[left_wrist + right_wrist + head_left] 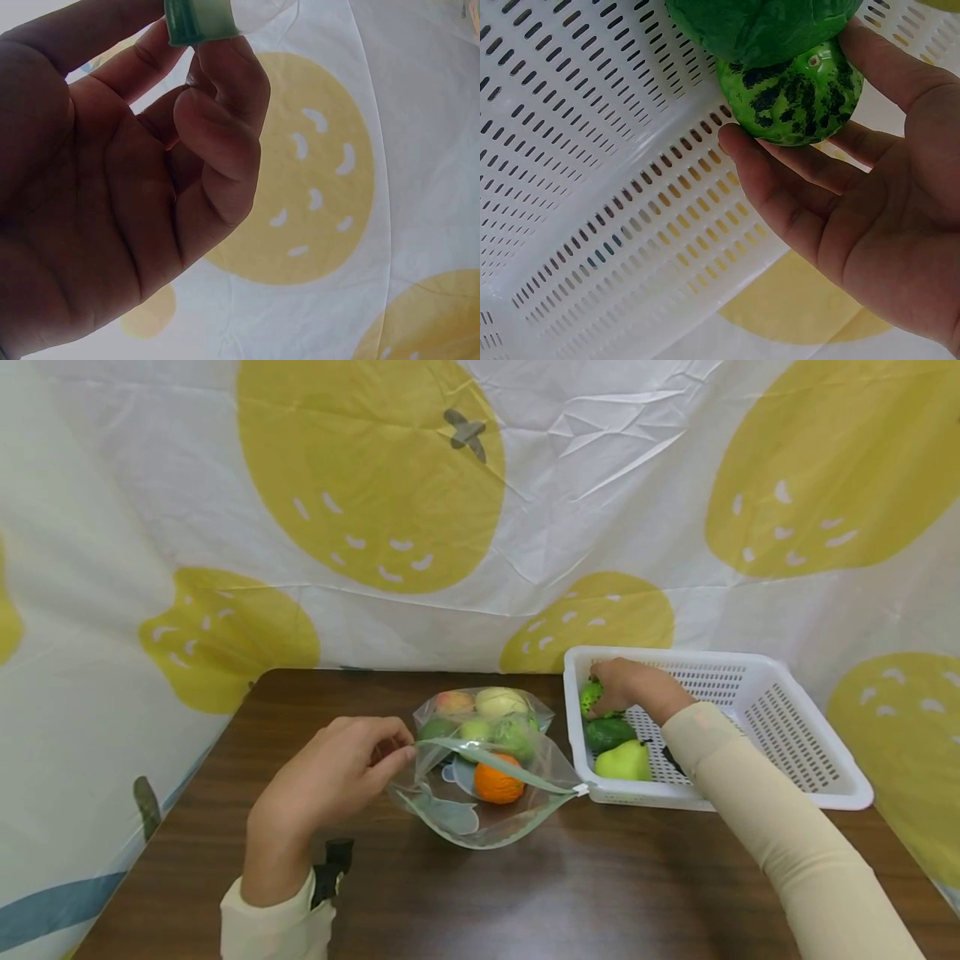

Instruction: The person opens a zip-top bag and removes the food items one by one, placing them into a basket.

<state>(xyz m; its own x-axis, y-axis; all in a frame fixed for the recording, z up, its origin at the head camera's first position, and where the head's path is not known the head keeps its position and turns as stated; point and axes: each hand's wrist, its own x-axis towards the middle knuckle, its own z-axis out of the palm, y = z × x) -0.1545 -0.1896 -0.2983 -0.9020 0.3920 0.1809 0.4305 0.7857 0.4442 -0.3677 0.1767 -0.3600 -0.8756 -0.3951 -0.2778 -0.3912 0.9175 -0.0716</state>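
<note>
The person's cream-sleeved left arm (273, 922) comes up from below in the head view, and the bare left hand (337, 772) points toward the right, its thumb and index finger pinching, the other fingers (217, 131) bent inward. The cream-sleeved right arm (783, 831) stretches further forward, diagonally to the left; the bare right hand (633, 685) reaches downward, thumb opposite its curved fingers (776, 191).
</note>
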